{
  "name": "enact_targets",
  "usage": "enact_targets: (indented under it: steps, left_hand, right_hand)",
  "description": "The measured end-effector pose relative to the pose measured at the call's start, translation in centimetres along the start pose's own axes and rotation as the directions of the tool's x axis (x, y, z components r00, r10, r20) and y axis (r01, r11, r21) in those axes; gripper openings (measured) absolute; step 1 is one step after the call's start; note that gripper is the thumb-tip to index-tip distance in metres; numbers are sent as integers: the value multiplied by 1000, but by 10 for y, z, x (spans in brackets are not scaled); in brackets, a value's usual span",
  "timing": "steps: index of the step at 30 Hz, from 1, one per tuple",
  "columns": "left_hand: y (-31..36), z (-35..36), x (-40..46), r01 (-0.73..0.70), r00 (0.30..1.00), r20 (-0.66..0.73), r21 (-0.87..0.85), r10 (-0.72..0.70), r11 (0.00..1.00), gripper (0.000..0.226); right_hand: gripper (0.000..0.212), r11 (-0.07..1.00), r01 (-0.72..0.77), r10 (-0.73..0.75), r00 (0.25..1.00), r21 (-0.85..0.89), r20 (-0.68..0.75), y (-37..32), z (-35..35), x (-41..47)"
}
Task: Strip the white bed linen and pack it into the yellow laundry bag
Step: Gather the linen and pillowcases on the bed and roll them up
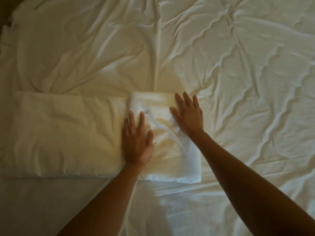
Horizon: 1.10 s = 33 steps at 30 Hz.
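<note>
A folded piece of white linen (162, 126) lies on the bed in the middle of the view, its left part resting over a long white pillow (64, 135). My left hand (137, 142) lies flat on the fold's left side with straight fingers. My right hand (188, 114) presses flat on its upper right part, fingers spread. A crumpled white sheet (221, 65) covers the bed all around. No yellow laundry bag is in view.
The wrinkled sheet stretches to the far and right edges of the view. A dark strip of floor or furniture (6, 12) shows at the top left corner. The bed's near part (42, 206) at the lower left lies in shadow.
</note>
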<state>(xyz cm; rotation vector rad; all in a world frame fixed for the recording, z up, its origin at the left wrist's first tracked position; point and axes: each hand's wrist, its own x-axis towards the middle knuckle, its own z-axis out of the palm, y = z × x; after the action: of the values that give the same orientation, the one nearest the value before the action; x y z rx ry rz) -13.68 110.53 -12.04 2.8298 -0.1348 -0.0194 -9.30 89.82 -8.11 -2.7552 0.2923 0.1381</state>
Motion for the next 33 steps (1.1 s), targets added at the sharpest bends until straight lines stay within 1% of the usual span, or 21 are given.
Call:
enact_targets:
  steps: [3, 5, 7, 10, 13, 17, 18, 20, 21, 22, 24, 26, 29, 31, 33]
  left_hand:
    - [0, 1, -3, -8, 999, -37, -63, 5, 998, 67]
    - [-2, 3, -3, -12, 999, -45, -94, 8, 996, 67]
    - [-5, 5, -2, -23, 998, -58, -115, 16, 993, 67]
    - [-8, 7, -1, -31, 997, -72, -143, 21, 989, 67]
    - [-10, 7, -1, -52, 996, -79, -178, 38, 983, 66]
    - [-15, 8, 4, -84, 993, -97, -218, 64, 972, 64]
    - [-16, 8, 5, -82, 993, -96, -215, 62, 973, 64]
    - [-16, 8, 5, -65, 994, -93, -192, 48, 979, 63]
    - [-16, 9, 4, -61, 995, -93, -177, 45, 982, 63]
    - [-16, 8, 4, -62, 994, -94, -164, 47, 984, 63]
    - [-16, 9, 4, -68, 993, -104, -143, 54, 987, 63]
    - [-16, 10, 4, -61, 992, -115, -137, 46, 989, 64]
    - [-16, 12, 5, -69, 990, -128, -146, 51, 987, 64]
    - [-15, 12, 5, -73, 991, -120, -157, 54, 985, 65]
    - [-16, 13, 8, -74, 992, -116, -164, 56, 984, 66]
  right_hand:
    - [56, 994, 98, -98, 995, -51, 7, -10, -6, 32]
    - [61, 975, 195, -191, 980, -107, 47, -22, -7, 52]
    - [55, 956, 276, -270, 960, -95, 77, -31, -3, 64]
    - [41, 946, 321, -317, 945, -37, 82, -35, 0, 72]
    - [38, 943, 330, -326, 941, -33, 90, -33, 4, 79]
    - [39, 978, 210, -209, 971, -2, 115, -31, 17, 85]
    - [42, 979, 201, -198, 975, -25, 101, -33, 20, 85]
    - [53, 960, 235, -233, 972, -151, 28, -36, 24, 84]
    - [58, 953, 229, -237, 971, -200, -18, -39, 23, 82]
    - [60, 963, 200, -215, 974, -183, -69, -40, 22, 78]
    - [57, 991, 119, -127, 979, -62, -161, -37, 20, 61]
    - [54, 998, 32, -38, 991, -50, -132, -30, 19, 30]
    - [65, 994, -103, 102, 994, -23, -44, -15, 15, -23]
    - [71, 976, -216, 214, 976, 37, 52, -8, 13, -47]
    - [75, 958, -280, 275, 958, 65, 85, -3, 15, -53]
